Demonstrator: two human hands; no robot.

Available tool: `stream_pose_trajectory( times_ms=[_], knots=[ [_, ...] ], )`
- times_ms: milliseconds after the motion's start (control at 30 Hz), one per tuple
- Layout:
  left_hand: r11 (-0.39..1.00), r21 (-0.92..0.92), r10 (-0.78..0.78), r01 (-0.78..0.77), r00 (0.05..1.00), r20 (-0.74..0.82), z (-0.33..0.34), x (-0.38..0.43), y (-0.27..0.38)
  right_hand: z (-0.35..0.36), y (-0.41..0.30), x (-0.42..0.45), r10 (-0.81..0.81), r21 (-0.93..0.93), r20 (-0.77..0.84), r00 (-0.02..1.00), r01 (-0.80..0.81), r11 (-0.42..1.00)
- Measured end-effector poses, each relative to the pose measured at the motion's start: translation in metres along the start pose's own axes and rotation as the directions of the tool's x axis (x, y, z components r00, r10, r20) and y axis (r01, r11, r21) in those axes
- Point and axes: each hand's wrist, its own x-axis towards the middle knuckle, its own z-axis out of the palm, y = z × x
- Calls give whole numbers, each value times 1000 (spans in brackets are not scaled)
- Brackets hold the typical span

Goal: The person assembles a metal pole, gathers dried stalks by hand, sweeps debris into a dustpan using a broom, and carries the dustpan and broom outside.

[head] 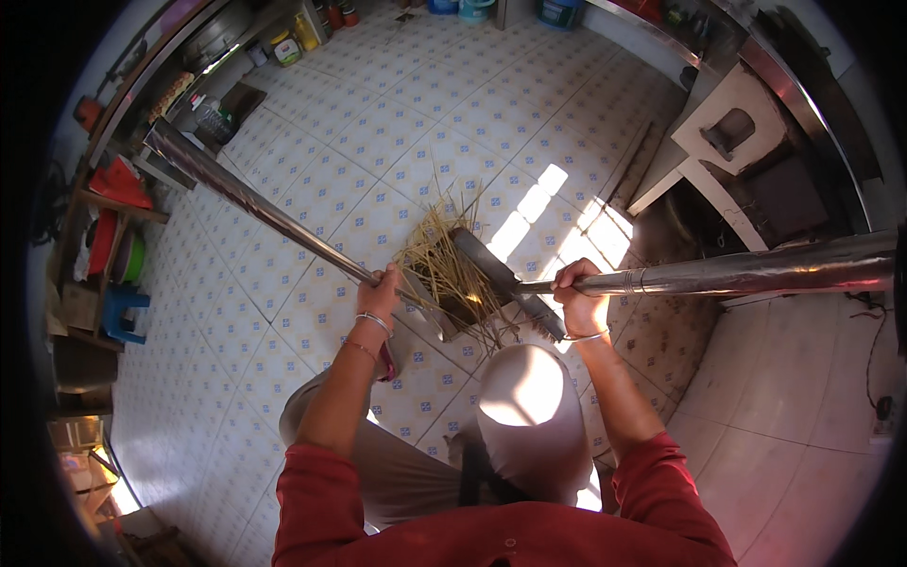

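My left hand [382, 292] grips the thin lower part of a long metal handle [269, 216], which runs to the upper left. Beneath that hand, a dustpan [432, 312] rests near the floor with dry straw [453, 273] heaped in and over it. My right hand [582, 290] is closed around a second metal handle [737, 273] that extends to the right. This handle joins the long dark head of a broom [506, 280], slanting along the right side of the straw. Some stalks reach past the dustpan onto the tiles.
Patterned floor tiles [340, 177] surround the straw. A stove-like built structure [737, 127] stands at the upper right, beside a tiled wall [765, 375] on the right. A blue plastic stool [126, 315] and a wooden shelf are at the left. A plastic bottle [211, 119] stands at the upper left.
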Motion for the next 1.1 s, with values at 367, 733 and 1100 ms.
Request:
stream_pose_trajectory(
  times_ms=[367, 733, 1100],
  knots=[
    [965, -260, 47, -23, 995, 88, 31, 1, 38, 1, -62, 6, -392, -141, 246, 886, 433, 890],
    [932, -360, -3, 28, 998, 69, 46, 2, 55, -9, -133, -16, -519, -78, 231, 823, 548, 833],
    [915, -404, 3, 7, 1000, 24, 38, 3, 62, -33, -170, -39, -574, -42, 161, 803, 586, 809]
  ],
)
